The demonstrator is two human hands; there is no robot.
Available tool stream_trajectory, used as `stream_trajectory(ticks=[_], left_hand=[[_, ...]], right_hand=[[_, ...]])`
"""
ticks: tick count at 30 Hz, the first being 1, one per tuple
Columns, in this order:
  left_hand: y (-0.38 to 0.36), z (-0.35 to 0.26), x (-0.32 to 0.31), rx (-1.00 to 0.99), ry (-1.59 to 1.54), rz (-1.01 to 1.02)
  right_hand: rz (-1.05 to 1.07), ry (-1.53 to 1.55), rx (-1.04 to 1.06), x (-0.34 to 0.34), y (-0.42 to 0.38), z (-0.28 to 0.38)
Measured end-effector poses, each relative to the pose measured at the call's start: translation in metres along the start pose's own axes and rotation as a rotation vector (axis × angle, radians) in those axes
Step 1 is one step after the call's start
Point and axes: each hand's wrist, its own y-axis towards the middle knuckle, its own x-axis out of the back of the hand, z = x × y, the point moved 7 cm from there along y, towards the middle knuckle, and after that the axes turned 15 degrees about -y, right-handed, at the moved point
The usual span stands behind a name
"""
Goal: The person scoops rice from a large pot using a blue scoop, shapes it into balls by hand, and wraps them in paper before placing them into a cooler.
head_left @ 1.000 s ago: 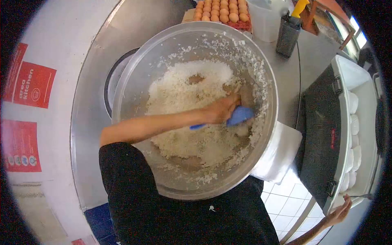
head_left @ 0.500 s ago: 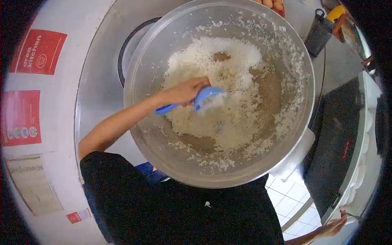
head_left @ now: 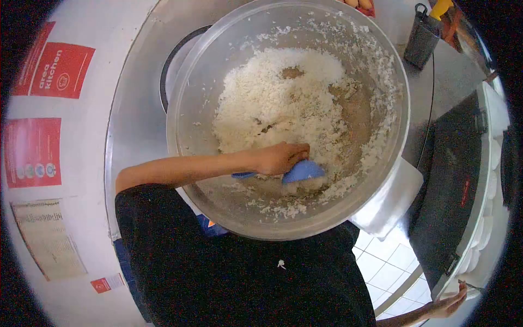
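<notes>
My left hand [head_left: 282,158] is closed round the handle of a blue rice scoop [head_left: 304,171]. The scoop's bowl is down in the cooked rice [head_left: 261,87], at the near side of a wide round metal pot [head_left: 188,109]. The handle's blue end shows behind my wrist. Rice is heaped in the middle and far part, with grains stuck to the walls and brown bottom showing at the right. Far off at the lower right, my right hand [head_left: 449,306] is by the edge of an open white container [head_left: 441,289], its fingers closed at a thin dark item too small to name.
The pot stands on a steel counter [head_left: 131,125]. Behind it are eggs [head_left: 359,4] and a dark utensil holder [head_left: 422,41]. A large black lid or panel [head_left: 449,185] stands at the right, beside stacked white pieces [head_left: 479,240]. Red signs [head_left: 62,71] hang on the left wall.
My left hand has moved toward me and slightly right, bringing the scoop from above the middle of the rice down into its near edge. My right hand has barely moved.
</notes>
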Motion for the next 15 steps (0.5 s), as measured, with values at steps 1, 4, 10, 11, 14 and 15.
stream_trajectory(ticks=[1, 4, 10, 11, 14, 15], left_hand=[[-0.001, -0.004, -0.005, 0.040, -0.036, 0.051], [0.002, -0.004, -0.017, -0.148, -0.065, 0.042], [-0.026, -0.019, -0.004, 0.124, -0.361, 0.177], [-0.033, -0.019, 0.000, 0.243, -0.452, 0.209], [-0.034, 0.000, 0.034, 0.324, -0.477, 0.028], [-0.035, -0.003, 0.039, 0.321, -0.473, 0.038]], right_hand=[[-0.001, 0.007, 0.002, -0.001, 0.000, -0.004], [0.013, -0.035, -0.055, 0.000, 0.001, -0.004], [0.008, 0.007, 0.074, 0.000, 0.004, -0.004], [-0.013, -0.033, 0.106, 0.005, 0.007, 0.007], [-0.014, 0.012, 0.102, 0.000, 0.006, 0.002], [-0.007, 0.094, 0.062, 0.000, 0.003, -0.008]])
